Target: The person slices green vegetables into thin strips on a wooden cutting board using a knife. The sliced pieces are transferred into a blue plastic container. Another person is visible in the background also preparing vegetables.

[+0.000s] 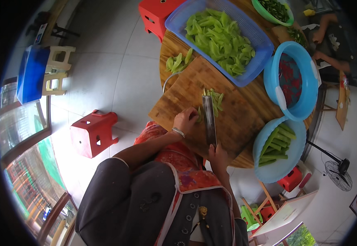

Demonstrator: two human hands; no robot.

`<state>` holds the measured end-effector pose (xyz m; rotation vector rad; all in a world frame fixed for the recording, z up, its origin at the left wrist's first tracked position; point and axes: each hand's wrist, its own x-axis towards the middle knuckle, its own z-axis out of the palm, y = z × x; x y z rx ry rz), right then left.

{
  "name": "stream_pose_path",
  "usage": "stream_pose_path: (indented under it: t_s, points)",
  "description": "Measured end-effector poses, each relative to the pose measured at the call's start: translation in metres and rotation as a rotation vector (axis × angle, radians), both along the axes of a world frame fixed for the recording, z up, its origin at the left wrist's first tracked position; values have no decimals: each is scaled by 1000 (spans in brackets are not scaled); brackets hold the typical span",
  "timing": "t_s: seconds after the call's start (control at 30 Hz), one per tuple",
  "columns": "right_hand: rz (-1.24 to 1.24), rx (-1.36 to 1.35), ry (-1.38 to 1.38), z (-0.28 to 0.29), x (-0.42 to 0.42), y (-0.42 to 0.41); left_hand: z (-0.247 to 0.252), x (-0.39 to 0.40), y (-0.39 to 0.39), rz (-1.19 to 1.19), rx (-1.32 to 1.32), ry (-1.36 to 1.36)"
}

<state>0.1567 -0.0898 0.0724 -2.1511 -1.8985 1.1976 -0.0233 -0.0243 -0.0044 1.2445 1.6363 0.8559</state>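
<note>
My right hand (218, 157) grips the handle of a cleaver (209, 120), whose dark blade points away from me over a wooden cutting board (178, 98). Just left of the blade, my left hand (185, 119) rests on the board, fingers curled against a small piece of pale green vegetable (199, 115). The fingers partly hide that piece. Cut green slices (217, 100) lie along the blade's right side and beyond its tip.
A blue plastic basket (173, 24) of green slices stands behind the board; loose slices (177, 63) lie left of it. To the right are a blue tub (270, 77) with red pieces in liquid and a pale blue bowl (298, 150) of peeled stalks. Another person's hands (318, 37) are at far right.
</note>
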Motion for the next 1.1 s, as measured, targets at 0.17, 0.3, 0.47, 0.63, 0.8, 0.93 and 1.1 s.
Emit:
stream_pose_path:
  t_s: [0.17, 0.3, 0.47, 0.63, 0.8, 0.93, 1.1]
  points:
    - [96, -30, -75, 10, 4, -9, -6, 1, -4, 11, 3, 31]
    - [80, -51, -59, 7, 1, -5, -3, 1, -2, 10, 9, 3]
    - [73, -35, -37, -6, -16, 5, 0, -2, -1, 3, 32, -16]
    - [19, 2, -9, -7, -6, 3, 2, -4, -3, -29, 5, -24]
    - [33, -37, -46, 15, 1, -1, 3, 0, -3, 1, 9, -4]
    - [101, -42, -80, 15, 3, -10, 1, -2, -4, -28, -6, 32]
    - [125, -6, -62, 5, -7, 4, -1, -1, -4, -13, 19, 30]
